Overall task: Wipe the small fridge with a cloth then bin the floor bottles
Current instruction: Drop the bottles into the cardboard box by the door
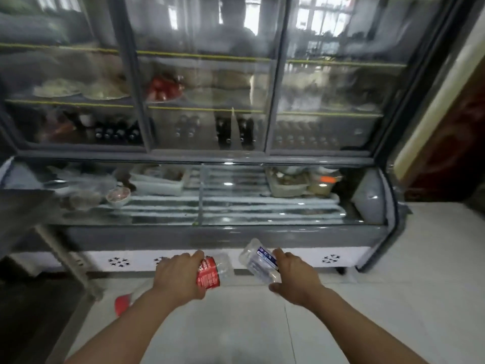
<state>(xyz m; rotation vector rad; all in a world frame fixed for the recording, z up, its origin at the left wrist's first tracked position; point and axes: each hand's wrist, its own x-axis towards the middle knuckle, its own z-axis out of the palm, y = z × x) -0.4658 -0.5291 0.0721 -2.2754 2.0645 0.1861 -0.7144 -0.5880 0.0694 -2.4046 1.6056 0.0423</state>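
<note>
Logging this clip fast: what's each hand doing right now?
Left hand: grips the red-label bottle.
Right hand: grips the blue-label bottle.

Open tiled floor (pixel 393 298) to the right, fridge (pixel 225 233) blocking ahead, metal table leg (pixel 65 258) at left

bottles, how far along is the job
No cloth is in view, so wiping looks over, though the blur hides whether the fridge is clean. In hand: left hand grips a red-label bottle, right hand a blue-label bottle. Left: binning them, no bin in view. Something red by the left arm may be another.
</note>
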